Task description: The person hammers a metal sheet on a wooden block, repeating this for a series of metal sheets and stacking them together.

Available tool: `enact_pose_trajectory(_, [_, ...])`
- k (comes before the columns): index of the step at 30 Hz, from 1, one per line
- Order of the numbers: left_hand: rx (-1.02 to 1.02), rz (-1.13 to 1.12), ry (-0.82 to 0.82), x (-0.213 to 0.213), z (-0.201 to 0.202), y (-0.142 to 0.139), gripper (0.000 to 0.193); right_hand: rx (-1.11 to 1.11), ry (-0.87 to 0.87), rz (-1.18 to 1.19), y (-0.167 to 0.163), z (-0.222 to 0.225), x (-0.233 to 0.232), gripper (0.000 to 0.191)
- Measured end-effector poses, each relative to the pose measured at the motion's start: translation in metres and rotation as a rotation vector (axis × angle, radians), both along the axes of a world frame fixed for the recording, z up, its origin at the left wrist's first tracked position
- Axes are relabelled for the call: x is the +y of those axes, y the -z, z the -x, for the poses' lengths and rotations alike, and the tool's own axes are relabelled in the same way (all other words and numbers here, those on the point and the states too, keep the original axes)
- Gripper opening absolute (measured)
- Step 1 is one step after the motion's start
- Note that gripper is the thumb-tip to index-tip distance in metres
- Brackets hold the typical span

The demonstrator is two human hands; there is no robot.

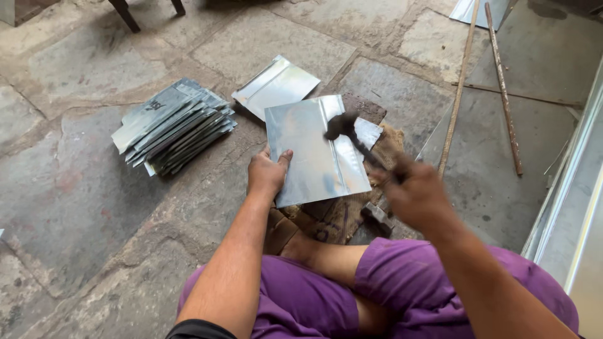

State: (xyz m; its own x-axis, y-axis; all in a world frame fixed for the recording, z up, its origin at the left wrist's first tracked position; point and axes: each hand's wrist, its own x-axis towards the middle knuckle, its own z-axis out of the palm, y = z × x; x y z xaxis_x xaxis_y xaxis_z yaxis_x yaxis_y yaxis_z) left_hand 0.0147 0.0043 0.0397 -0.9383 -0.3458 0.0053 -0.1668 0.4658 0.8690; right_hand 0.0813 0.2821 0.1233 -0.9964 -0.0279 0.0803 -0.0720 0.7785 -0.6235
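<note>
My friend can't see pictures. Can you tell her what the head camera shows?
A person sitting on a stone floor presses a shiny metal sheet down with the left hand while the right hand swings a blurred hammer above it. A stack of similar sheets lies to the left, and two thin rods lie to the right.

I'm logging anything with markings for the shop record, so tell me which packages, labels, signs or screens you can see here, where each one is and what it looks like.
No packages, signs or screens are in view.
Dark mark: on the top sheet of the stack of metal sheets, lying on the stone floor left of the left hand; a small smudged scrawl on shiny grey metal, too blurred to make out.
</note>
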Motion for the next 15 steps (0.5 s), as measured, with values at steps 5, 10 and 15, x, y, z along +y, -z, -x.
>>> enact_pose_trajectory(5, [-0.020,-0.014,-0.015,-0.002,-0.001,-0.001,0.041,0.651,-0.191,0.596,-0.035,-0.021,0.028,0.019])
enact_pose_trajectory(10, [-0.034,-0.023,-0.006,0.000,0.000,-0.006,0.040,0.800,-0.159,0.476,-0.004,-0.011,0.007,0.035])
enact_pose_trajectory(15, [-0.066,-0.035,-0.010,-0.003,-0.005,-0.002,0.043,-0.151,0.055,-0.049,-0.006,0.001,-0.012,0.041])
